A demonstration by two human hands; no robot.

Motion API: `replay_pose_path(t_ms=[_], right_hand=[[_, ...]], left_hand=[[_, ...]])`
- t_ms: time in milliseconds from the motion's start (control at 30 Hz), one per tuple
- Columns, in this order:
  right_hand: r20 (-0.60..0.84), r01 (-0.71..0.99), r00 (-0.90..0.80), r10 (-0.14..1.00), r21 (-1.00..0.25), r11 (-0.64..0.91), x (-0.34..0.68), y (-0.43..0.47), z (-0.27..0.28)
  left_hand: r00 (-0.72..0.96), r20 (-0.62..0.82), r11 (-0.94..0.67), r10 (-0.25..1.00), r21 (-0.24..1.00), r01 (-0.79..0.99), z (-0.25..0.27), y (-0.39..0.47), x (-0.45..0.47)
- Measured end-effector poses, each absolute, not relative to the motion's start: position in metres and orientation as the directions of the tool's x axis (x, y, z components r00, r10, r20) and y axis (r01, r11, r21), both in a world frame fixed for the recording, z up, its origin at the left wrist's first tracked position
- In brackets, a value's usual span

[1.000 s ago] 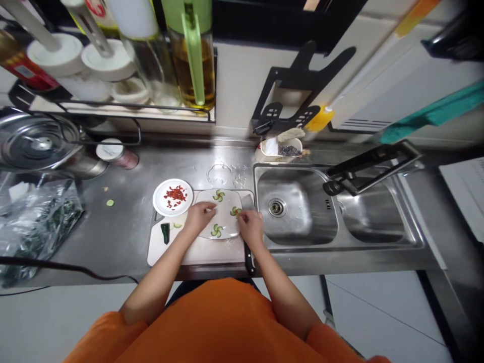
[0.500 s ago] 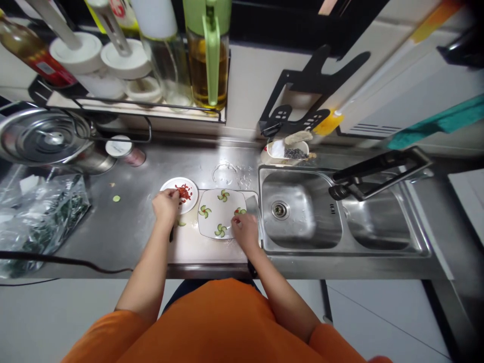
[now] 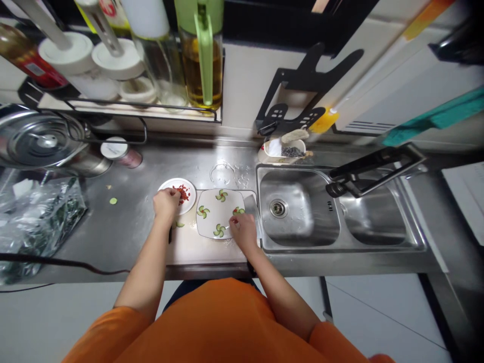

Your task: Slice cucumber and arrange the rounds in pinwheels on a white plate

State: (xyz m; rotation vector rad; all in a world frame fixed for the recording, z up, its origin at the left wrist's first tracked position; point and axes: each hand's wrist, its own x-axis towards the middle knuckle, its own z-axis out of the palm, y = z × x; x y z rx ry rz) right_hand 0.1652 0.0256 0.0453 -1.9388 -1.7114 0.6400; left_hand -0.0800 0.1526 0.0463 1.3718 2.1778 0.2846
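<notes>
My left hand (image 3: 166, 204) is closed in a pinch over the left side of a small round white plate (image 3: 171, 184) with chopped red pieces (image 3: 184, 193) on it. Whatever its fingers hold is too small to make out. At the lower right of a squarish white plate (image 3: 215, 214), my right hand (image 3: 244, 231) has its fingertips pinched, their content unclear. Green slices in pinwheel shapes sit near the plate's edges, and the right pinwheel (image 3: 238, 211) shows red on it, just above my right fingers. Both plates rest at a pale cutting board (image 3: 204, 254).
A knife blade (image 3: 251, 205) lies along the board's right side, beside the double sink (image 3: 302, 212). Green slices (image 3: 178, 224) lie left of the squarish plate. Farther left are a plastic bag of greens (image 3: 45, 222), a lidded jar (image 3: 121, 152) and a steel pot (image 3: 45, 138). Bottles stand on the rack (image 3: 128, 111).
The whole view has shifted slightly. Both hands stay pinched in nearly the same places, the right a touch lower, so more of the right pinwheel shows.
</notes>
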Motion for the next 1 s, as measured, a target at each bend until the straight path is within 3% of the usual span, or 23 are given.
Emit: replay_pose_path(t_ms=[300,533,667,767,900,1000], right_hand=[[-0.042,0.774,0.095,0.995,-0.625,-0.1,0.164,0.028,0.046],[-0.054,0.762,0.105,0.993,-0.638,-0.115,0.166,0.026,0.049],[-0.058,0.758,0.118,0.991,-0.639,-0.128,0.167,0.024,0.049],[-0.054,0.763,0.098,0.994,-0.637,-0.11,0.167,0.022,0.049],[-0.06,0.761,0.065,0.996,-0.643,-0.089,0.166,0.02,0.045],[-0.075,0.752,0.048,0.996,-0.653,-0.085,0.164,0.017,0.042]], left_hand=[[-0.379,-0.404,0.548,0.833,0.504,0.667,0.051,0.154,-0.075],[-0.441,-0.292,0.528,0.849,0.504,0.683,0.058,0.152,-0.077],[-0.452,-0.308,0.54,0.837,0.602,0.588,0.057,0.139,-0.079],[-0.36,-0.34,0.489,0.869,0.702,0.518,0.054,0.118,-0.07],[-0.032,-0.399,0.367,0.917,0.805,0.466,0.05,0.08,-0.043],[0.094,-0.413,0.332,0.906,0.83,0.448,0.046,0.056,-0.023]])
